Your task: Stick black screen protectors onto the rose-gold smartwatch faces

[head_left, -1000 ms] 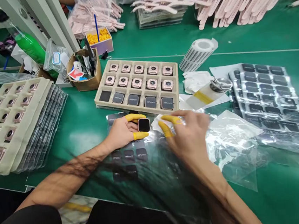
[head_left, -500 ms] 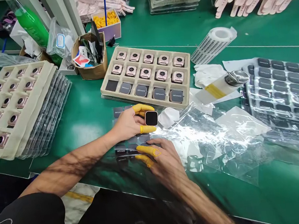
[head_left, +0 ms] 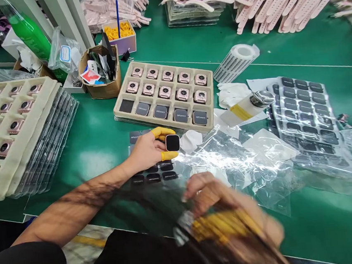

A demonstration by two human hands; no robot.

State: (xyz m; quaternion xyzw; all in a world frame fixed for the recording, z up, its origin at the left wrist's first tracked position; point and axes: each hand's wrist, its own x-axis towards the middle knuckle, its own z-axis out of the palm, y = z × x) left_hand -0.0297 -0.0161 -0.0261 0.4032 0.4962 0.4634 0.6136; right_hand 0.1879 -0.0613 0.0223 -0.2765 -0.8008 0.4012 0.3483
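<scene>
My left hand, with yellow finger cots on some fingers, holds a smartwatch by its edges. The watch has a dark square screen and a thin light-coloured rim. Beneath this hand lies a sheet of black square films with pale lettering. My right hand, also with yellow cots, is near the table's front edge, apart from the watch. Its fingers are curled in and blurred by motion. A pale, smeared patch shows by its fingertips; what it is I cannot make out.
A beige tray of pink watch cases and black squares stands behind my left hand. Left is a stack of trays. To the right are crumpled clear plastic, a metal-capped bottle, a label roll and film sheets.
My right hand has drawn back from the film sheet, toward me and to the right, curling its fingers. My left hand still holds the smartwatch. The whole view has shifted slightly.
</scene>
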